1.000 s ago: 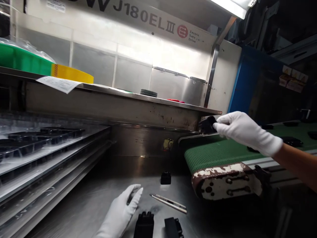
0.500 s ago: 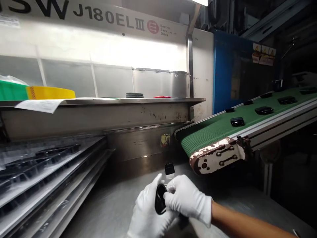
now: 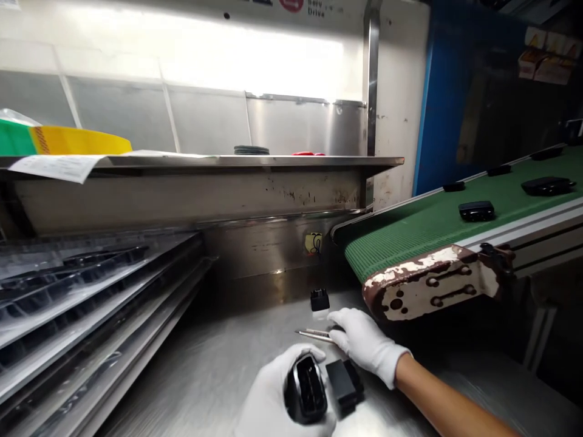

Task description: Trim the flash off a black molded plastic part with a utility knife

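Observation:
My left hand [image 3: 268, 397], in a white glove, is wrapped round a glossy black plastic housing [image 3: 306, 388]. The hollow, ribbed side of the housing faces up towards me. To the right of it, my gloved right hand [image 3: 364, 341] grips a slim silver craft knife [image 3: 314, 334] low over the metal table, its pointed tip turned left. Between my hands a dark block [image 3: 342, 382] sits on the table, just right of the housing. Farther back stands a small black part [image 3: 319, 299] with prongs on top, close beyond my right fingertips.
Stacked clear plastic trays [image 3: 136, 303] with black parts rise on the left. A green conveyor belt [image 3: 401, 233] slopes down from the right, carrying several black housings [image 3: 476, 210]. Its rusty end [image 3: 410, 291] overhangs the metal table [image 3: 204, 364]. A steel shelf [image 3: 273, 161] crosses behind.
My right hand has moved away from the housing to the right, with the craft knife now visible in it. My left hand has turned the housing's hollow side up. The view has shifted down.

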Available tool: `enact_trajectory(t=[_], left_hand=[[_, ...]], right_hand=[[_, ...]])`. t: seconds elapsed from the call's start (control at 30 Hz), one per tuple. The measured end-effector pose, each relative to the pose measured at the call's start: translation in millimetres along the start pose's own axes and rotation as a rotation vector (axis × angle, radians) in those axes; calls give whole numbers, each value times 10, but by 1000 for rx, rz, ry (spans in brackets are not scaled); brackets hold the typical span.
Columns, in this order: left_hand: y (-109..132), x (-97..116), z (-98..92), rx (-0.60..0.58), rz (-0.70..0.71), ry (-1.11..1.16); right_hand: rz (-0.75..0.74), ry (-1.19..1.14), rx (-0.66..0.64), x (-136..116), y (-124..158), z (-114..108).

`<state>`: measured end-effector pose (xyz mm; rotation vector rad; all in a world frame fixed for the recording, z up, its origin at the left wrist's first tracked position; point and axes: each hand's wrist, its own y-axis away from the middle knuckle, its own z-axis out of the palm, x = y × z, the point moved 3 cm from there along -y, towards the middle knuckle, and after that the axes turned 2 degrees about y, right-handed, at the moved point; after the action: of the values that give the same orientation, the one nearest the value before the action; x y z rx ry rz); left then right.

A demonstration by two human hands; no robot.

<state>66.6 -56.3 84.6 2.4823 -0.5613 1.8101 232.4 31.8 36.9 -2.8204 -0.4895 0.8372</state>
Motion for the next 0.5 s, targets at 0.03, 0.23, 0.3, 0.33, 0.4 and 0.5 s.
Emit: enact_trajectory(t=[0.03,0.23,0.3,0.33,0.4,0.5], left_hand=[[14,-41,23,-31,-28,2],[123,-413,135,-120,-173,18],[136,-488,159,-94,-197,-17],[135,-498,172,-84,-204,-30],[123,-462,196,-73,-218,-37],[89,-301,226,-76,-245,-43]], right_hand=[[17,44,-16,73,-18,44],[106,166,-116,167,32,110],[130,198,-130,137,81,66],[144,216,-128,116,108,37],[153,245,-116,58,163,-21],[99,257,-126,-35,217,-60]])
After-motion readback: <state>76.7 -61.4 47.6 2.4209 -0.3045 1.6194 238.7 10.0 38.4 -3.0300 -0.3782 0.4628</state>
